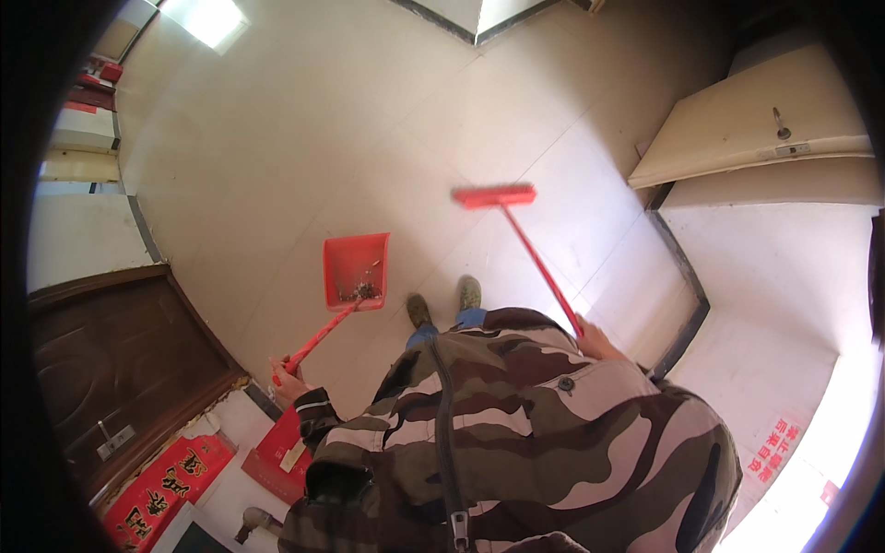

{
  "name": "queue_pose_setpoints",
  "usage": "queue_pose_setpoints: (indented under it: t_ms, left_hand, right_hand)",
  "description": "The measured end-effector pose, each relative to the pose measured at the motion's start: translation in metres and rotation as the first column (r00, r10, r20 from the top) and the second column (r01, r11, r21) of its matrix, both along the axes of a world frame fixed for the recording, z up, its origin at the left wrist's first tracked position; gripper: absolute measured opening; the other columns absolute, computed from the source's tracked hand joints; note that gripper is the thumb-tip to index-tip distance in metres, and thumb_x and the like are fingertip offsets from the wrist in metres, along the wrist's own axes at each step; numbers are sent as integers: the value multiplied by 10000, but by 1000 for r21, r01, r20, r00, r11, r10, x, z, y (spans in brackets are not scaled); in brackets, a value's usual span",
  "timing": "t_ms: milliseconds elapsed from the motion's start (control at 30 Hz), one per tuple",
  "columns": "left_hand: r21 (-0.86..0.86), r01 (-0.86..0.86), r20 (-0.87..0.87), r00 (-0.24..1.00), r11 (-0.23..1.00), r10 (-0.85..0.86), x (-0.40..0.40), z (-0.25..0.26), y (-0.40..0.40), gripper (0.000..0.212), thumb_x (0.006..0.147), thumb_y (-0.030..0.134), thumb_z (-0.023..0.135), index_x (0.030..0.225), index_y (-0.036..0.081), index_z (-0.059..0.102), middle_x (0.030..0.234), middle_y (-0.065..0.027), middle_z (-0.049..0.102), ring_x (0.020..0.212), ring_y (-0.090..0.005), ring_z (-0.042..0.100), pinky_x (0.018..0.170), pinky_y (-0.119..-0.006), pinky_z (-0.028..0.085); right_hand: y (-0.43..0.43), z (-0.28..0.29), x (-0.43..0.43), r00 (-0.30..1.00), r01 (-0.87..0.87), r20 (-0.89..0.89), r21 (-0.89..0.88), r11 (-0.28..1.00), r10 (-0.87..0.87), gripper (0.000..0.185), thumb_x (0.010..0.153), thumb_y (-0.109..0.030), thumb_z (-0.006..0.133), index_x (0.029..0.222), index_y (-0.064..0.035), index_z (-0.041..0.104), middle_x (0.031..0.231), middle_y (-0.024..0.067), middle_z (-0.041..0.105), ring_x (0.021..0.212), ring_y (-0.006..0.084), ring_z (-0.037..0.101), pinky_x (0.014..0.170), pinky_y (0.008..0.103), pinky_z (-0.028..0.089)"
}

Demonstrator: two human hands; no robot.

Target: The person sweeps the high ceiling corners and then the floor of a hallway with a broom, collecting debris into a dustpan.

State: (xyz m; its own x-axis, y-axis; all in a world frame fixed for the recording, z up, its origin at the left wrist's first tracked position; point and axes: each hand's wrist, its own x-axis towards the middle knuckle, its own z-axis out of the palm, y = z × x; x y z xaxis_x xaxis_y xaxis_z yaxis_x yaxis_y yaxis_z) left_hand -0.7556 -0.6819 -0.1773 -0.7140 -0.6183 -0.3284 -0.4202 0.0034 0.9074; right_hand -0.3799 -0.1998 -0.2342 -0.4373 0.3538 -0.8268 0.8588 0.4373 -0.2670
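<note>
My left hand (287, 381) grips the handle of a red long-handled dustpan (357, 247), which stands on the floor left of my feet. A small heap of debris (364, 290) lies in the pan near its back wall, with a few pieces scattered further forward. In my right hand (596, 340) is the upper end of the red stick of a broom (496, 196). The broom's head is ahead and to the right of the pan, apart from it, and its bristles look blurred. Whether the bristles touch the floor I cannot tell.
Pale tiled floor (276, 138) spreads ahead. A brown door (131, 373) stands at the left, beside a red paper banner (169, 491) with writing. At the right is a cream door (753, 117) with a lever handle. A wall corner (476, 34) juts in at the top.
</note>
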Motion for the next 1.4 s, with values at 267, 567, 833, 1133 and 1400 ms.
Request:
queue_pose_setpoints:
  t_ms: [267, 567, 833, 1133, 1400]
  left_hand:
    - [54, -143, -6, 990, 988, 144, -12, -24, 49, 304, 761, 360, 613, 694, 76, 528, 648, -38, 546, 560, -119, 511, 476, -218, 414]
    - [62, -133, -98, 986, 989, 139, -42, -51, 94, 348, 744, 379, 615, 653, 57, 516, 624, -43, 537, 486, -116, 463, 406, -227, 358]
    - [33, -158, -151, 975, 987, 162, -67, -53, 97, 356, 761, 363, 600, 611, 54, 501, 572, -42, 527, 459, -113, 453, 391, -223, 342]
    - [-41, -237, -144, 963, 971, 229, -123, -100, 147, 346, 786, 286, 586, 581, 24, 494, 544, -55, 528, 479, -131, 471, 462, -267, 386]
    - [-185, -265, -149, 959, 946, 239, -185, -110, 231, 316, 759, 274, 607, 589, 21, 521, 578, -49, 561, 540, -132, 508, 543, -272, 414]
  right_hand:
    - [46, 51, 13, 973, 168, -116, -245, 955, -201, 550, 704, -115, 505, 1242, -98, 390, 659, 148, 570, 558, 220, 562, 542, 337, 465]
    - [87, -19, -117, 898, 277, -340, -54, 959, -278, 599, 645, -136, 539, 1217, -68, 374, 663, 166, 570, 504, 249, 581, 486, 357, 485]
    - [99, -46, -152, 706, 307, -511, -405, 861, -491, 540, 714, 14, 547, 1224, -35, 377, 554, 60, 486, 416, 139, 480, 361, 249, 387]
    - [205, -83, -222, 422, -202, -664, 595, 778, 617, 468, 638, -41, 489, 1106, -58, 475, 673, 89, 519, 513, 258, 499, 434, 363, 410]
    - [327, -59, -380, 642, 71, -751, -143, 987, -155, 347, 684, -49, 507, 1031, -47, 506, 729, 70, 531, 586, 189, 504, 493, 286, 395]
